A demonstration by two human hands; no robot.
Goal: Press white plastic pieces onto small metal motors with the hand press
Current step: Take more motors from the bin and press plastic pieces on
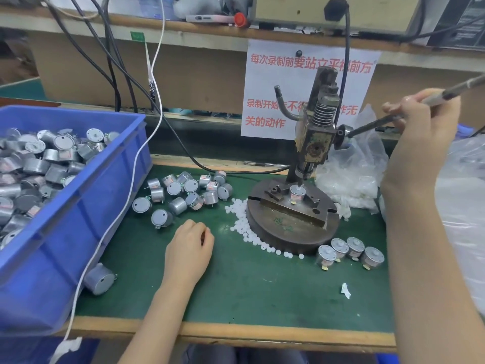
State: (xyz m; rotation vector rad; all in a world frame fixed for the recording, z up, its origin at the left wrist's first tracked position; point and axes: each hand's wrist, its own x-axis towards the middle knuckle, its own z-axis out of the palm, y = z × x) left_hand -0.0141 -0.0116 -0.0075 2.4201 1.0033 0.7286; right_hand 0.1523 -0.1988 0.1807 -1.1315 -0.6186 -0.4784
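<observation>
The right hand [420,114] is up at the far right, fingers wrapped round the lever [367,127] of the hand press [319,137]. Under the ram, one motor [297,193] sits upright in the clamp on the round base [288,232], and the ram's tip appears to meet its shaft. I judge a press stroke is under way on this piece. Whether a white piece is already on that shaft is too small to tell.

Just near of the base, on the right, four motors [350,252] stand in a row. Each seems to have a small cap on top, so I take them as finished. That looks like an early count. A loose heap of motors [183,190] lies left of the base, and the blue bin [78,206] at far left is filled with many more. White pieces [244,222] are strewn along the left edge of the base, and a clear bag [351,179] behind the press holds more of them.

The left hand [190,245] rests on the green mat [249,285], near and left of the base, knuckles up and fingers curled under. I cannot tell whether it holds anything. It lies just beside the scattered white pieces and near the motor heap.
</observation>
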